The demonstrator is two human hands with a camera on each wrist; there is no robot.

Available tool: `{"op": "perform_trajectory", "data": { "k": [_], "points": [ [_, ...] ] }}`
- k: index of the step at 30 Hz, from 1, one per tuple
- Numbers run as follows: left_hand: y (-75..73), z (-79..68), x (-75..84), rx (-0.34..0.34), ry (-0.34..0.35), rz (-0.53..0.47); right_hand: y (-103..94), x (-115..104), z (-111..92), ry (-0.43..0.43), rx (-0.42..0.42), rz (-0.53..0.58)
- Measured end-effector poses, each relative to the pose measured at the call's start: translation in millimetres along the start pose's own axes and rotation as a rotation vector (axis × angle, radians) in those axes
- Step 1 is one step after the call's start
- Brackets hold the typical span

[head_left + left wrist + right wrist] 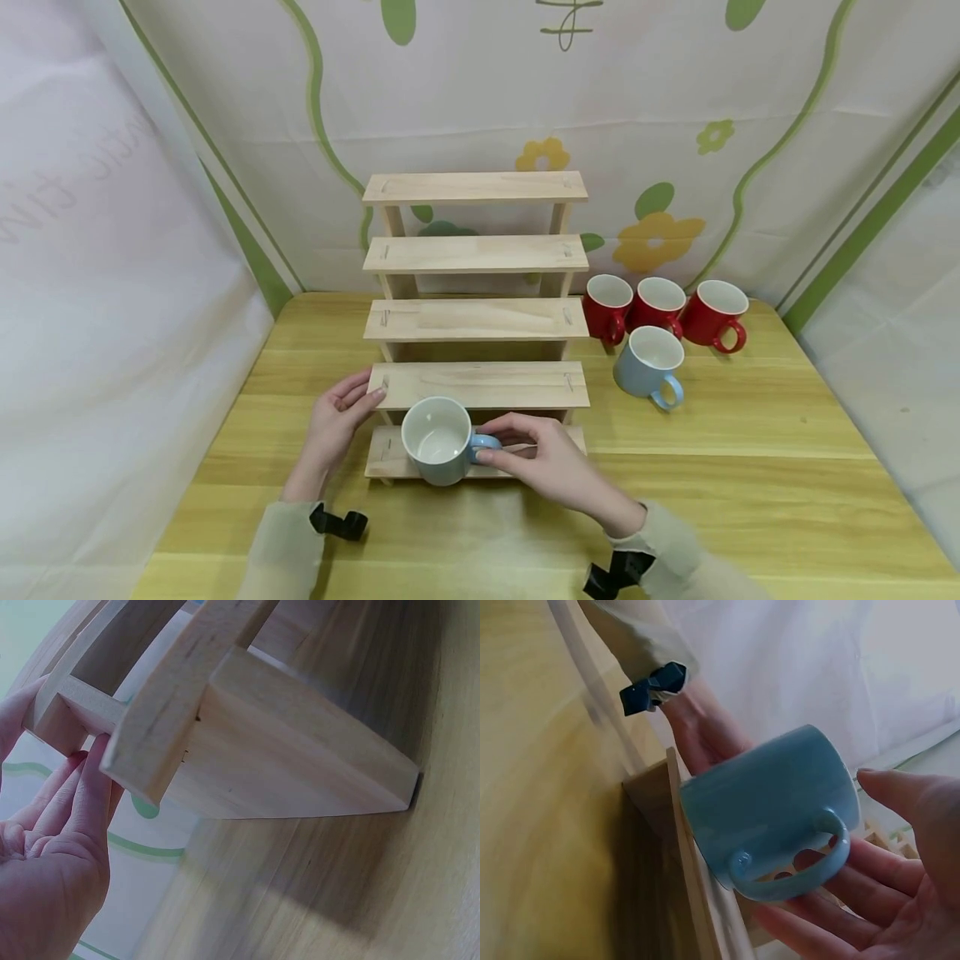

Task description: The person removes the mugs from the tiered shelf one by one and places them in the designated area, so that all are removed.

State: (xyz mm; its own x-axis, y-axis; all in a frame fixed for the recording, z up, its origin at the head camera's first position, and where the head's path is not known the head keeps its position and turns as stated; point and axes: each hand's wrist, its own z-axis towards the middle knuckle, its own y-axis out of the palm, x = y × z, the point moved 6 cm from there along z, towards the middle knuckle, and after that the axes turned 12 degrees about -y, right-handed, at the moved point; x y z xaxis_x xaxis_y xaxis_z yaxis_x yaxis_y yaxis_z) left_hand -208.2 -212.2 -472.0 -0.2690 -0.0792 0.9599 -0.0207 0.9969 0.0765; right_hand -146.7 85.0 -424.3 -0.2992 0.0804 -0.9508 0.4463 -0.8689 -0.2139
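Observation:
A light blue mug [440, 442] with a white inside stands upright on the lowest step of a stepped wooden rack [480, 385], its handle pointing right. My right hand [551, 462] is at that handle, thumb and fingers on either side. In the right wrist view its fingers [877, 889] lie loosely extended behind the handle, and the thumb stands apart near the rim. At the rack's left side, my left hand [335, 425] holds the end of the second step from the bottom, thumb on top and fingers at the edge below.
Right of the rack on the wooden table [750, 500] stand three red mugs [716, 312] in a row. Another light blue mug [649, 362] stands in front of them. Printed white curtains [465, 92] hang behind and at both sides.

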Motion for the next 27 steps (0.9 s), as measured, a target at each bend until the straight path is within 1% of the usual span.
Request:
{"op": "perform_trajectory", "data": {
  "k": [4, 8, 12, 21, 27],
  "points": [
    [1.4, -0.9, 1.1, 0.006, -0.002, 0.008, 2.6, 2.4, 1.0, 0.012, 0.03, -0.009],
    [1.4, -0.7, 0.8, 0.01, 0.003, 0.006, 4.9, 6.7, 2.3, 0.032, 0.041, -0.02],
    [0.9, -0.1, 0.3, -0.002, 0.019, -0.005, 7.6, 10.4, 3.2, 0.02, 0.047, -0.017],
    [0.5, 1.3, -0.1, -0.009, 0.023, -0.007, 5.5, 17.7, 0.2, 0.01, 0.055, 0.043],
    [-0.1, 1.0, -0.8, -0.011, 0.02, 0.004, 3.5, 24.4, -2.6, 0.007, 0.039, 0.09]
  ]
}}
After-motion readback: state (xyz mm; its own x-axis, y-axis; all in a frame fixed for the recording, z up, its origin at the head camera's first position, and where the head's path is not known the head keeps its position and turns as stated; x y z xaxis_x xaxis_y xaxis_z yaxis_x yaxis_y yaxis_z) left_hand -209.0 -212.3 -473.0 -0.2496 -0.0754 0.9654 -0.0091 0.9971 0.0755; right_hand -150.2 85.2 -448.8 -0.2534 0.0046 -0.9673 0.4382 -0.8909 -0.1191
